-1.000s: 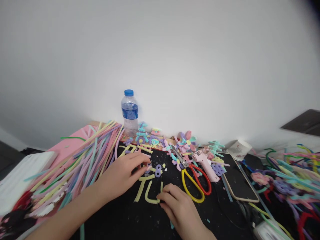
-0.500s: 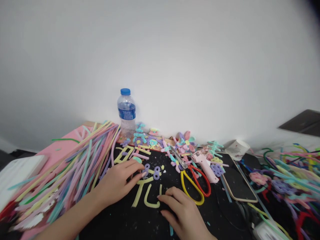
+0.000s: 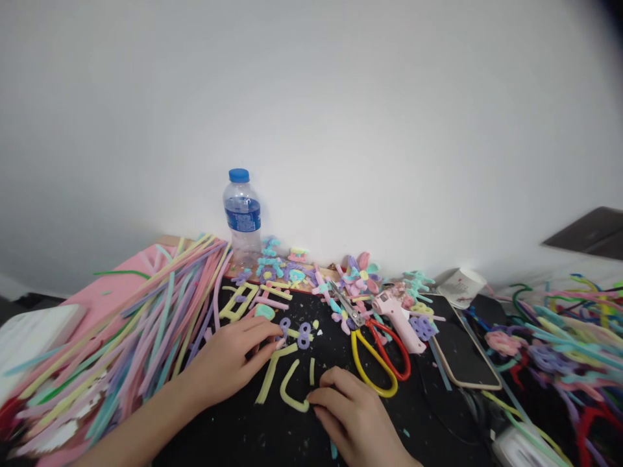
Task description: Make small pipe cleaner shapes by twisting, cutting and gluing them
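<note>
Pale yellow fuzzy strips lie on a black mat (image 3: 272, 431). My right hand (image 3: 357, 412) has its fingertips at the lower right end of a curved yellow strip (image 3: 288, 389), closed on it. A short straight yellow piece (image 3: 312, 371) lies just above those fingertips. My left hand (image 3: 238, 357) is bent, thumb and fingers pressed together near a purple looped piece (image 3: 285, 326); what they hold, if anything, is hidden. Close by are another purple looped piece (image 3: 304, 336) and an angled yellow strip (image 3: 268, 376).
Bundled pastel strips (image 3: 160, 324) cover the left side. A bottle (image 3: 243, 217) stands by the wall. Scissors (image 3: 372, 363), a pink glue gun (image 3: 399, 321), a phone (image 3: 464, 350) and a paper cup (image 3: 461, 287) lie right, beside more coloured strips (image 3: 569, 344).
The curved strip's right end has shifted down and left with my right fingertips, and a gap now shows between it and the short straight piece. My left hand has barely moved.
</note>
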The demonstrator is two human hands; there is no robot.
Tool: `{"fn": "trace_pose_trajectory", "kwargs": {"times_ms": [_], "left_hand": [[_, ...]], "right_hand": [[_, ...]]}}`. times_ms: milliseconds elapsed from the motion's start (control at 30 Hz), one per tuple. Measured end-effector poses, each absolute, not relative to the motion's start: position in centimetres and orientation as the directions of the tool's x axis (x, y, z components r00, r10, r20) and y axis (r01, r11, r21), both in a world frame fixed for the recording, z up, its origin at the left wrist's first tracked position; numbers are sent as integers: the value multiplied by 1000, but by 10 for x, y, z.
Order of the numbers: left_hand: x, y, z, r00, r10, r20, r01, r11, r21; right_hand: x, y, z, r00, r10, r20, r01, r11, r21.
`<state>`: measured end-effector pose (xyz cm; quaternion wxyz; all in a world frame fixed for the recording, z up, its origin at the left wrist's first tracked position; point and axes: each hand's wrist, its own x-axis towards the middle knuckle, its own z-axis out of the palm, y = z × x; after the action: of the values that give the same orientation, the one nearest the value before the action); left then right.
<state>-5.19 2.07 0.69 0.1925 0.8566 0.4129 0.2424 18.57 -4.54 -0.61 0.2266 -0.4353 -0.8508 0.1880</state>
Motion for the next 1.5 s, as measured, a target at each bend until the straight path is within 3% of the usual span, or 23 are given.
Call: {"fn": "trace_pose_trajectory", "kwargs": {"times_ms": [133,267,400,533,700,833,1067,1500], "left_hand": [[-51,20,6,544,803,244,602,-576,552],[-51,19,5,545,805,235,596,-569,567],[-48,16,9,607,765,215,556,-603,572],[-42,12,12,709,682,180,491,-660,569],[-38,8,10,715,667,209,473,-682,558],[-39,8,8,706,675,217,471,-675,567],[-42,10,13,749,659,70,530,-659,534],[-38,10,7,784,621,19,552,-710,437]], "right_hand": [[188,-46,0,-497,831,249,625,542,-562],[196,-43,4,-317,871,375,634,489,-599],[202,-40,-1,-205,881,427,704,436,-561],[196,-37,-3,-305,888,344,763,444,-470],[184,-34,-3,-446,844,298,763,533,-366],[184,-34,-3,-407,859,309,750,508,-423],[185,-38,-4,-383,873,302,705,488,-515],[170,-39,-5,-493,808,322,652,588,-479]]}}
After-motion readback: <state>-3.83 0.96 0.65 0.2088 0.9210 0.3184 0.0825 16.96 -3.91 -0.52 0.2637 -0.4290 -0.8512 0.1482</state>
